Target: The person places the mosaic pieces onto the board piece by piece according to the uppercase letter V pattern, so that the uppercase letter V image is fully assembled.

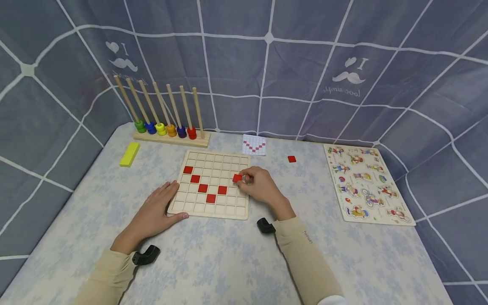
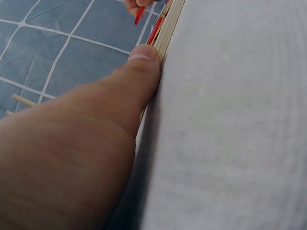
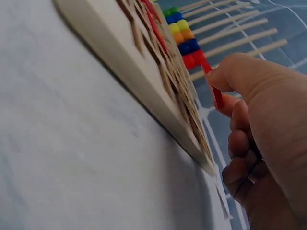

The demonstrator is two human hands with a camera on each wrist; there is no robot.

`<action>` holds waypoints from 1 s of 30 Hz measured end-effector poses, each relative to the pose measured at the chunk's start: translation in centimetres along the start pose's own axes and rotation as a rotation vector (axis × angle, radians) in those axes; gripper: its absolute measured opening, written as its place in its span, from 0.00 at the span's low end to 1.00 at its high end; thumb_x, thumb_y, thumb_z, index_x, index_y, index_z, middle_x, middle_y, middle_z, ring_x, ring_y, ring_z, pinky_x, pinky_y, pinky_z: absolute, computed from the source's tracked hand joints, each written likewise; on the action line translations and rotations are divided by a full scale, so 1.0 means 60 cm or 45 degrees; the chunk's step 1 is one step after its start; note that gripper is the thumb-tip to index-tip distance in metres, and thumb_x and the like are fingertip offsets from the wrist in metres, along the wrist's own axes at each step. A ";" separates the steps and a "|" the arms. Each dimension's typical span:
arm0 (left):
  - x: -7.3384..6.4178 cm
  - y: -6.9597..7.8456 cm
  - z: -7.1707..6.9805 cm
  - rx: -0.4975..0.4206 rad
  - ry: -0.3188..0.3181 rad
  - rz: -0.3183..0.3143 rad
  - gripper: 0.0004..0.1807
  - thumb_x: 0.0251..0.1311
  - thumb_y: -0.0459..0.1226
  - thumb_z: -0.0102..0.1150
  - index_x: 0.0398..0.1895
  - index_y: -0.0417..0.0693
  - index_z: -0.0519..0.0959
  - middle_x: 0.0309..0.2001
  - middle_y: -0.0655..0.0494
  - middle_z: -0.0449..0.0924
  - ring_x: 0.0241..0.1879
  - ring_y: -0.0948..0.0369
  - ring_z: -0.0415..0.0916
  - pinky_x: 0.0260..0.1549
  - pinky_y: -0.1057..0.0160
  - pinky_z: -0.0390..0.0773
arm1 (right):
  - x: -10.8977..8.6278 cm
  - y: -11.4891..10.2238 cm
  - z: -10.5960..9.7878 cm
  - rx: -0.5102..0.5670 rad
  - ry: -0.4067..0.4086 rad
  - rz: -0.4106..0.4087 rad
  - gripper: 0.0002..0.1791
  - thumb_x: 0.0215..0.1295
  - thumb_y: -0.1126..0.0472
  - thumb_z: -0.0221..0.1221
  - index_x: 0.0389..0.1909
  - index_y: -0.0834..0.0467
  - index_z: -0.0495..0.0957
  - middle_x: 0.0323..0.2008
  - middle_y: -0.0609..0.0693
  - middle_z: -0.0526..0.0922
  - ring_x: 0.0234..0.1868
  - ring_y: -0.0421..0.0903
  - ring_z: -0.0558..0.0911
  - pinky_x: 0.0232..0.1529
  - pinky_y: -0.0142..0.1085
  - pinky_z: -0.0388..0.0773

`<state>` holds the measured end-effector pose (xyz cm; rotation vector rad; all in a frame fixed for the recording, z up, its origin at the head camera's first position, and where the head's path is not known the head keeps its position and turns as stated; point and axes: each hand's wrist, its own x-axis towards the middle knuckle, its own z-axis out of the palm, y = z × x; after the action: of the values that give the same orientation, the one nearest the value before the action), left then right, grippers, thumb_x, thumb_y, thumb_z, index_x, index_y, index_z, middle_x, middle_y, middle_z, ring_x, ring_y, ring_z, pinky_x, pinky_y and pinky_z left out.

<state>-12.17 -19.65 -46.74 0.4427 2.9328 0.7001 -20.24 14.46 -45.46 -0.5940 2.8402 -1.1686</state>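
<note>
A square wooden grid board (image 1: 213, 214) lies on the table with several red tiles in its cells, most in a slanting row. Between thumb and fingertips my right hand (image 1: 261, 185) pinches a red square tile (image 1: 237, 178) over the board's right part. The right wrist view shows that tile (image 3: 214, 86) edge-on, raised off the grid. My left hand (image 1: 156, 212) rests at the board's near left corner, its fingers stretched along the left side. Its thumb (image 2: 139, 67) touches the near edge.
Behind the board lies a small pattern card (image 1: 253, 145) with red squares in a V. A loose red tile (image 1: 291, 159) is to its right. A peg abacus (image 1: 171, 139) and a yellow block (image 1: 129, 154) stand at left, a picture puzzle (image 1: 370, 184) at right.
</note>
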 end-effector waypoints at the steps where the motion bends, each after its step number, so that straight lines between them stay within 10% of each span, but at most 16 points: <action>1: 0.000 -0.001 0.000 0.001 0.003 0.001 0.58 0.60 0.63 0.65 0.82 0.39 0.51 0.80 0.37 0.52 0.80 0.37 0.46 0.75 0.33 0.50 | 0.002 -0.004 0.004 -0.020 -0.025 -0.017 0.11 0.65 0.57 0.65 0.44 0.58 0.85 0.29 0.45 0.77 0.36 0.43 0.74 0.45 0.36 0.76; 30: -0.004 0.000 0.001 0.005 0.013 -0.002 0.58 0.59 0.61 0.67 0.81 0.37 0.52 0.80 0.36 0.53 0.80 0.37 0.47 0.75 0.33 0.50 | 0.009 -0.016 0.020 -0.201 -0.117 -0.002 0.14 0.68 0.54 0.66 0.50 0.54 0.89 0.25 0.42 0.75 0.32 0.40 0.72 0.39 0.33 0.72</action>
<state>-11.91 -19.69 -46.76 0.4387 2.9438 0.6988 -20.23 12.85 -45.58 -0.6389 2.8713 -0.8978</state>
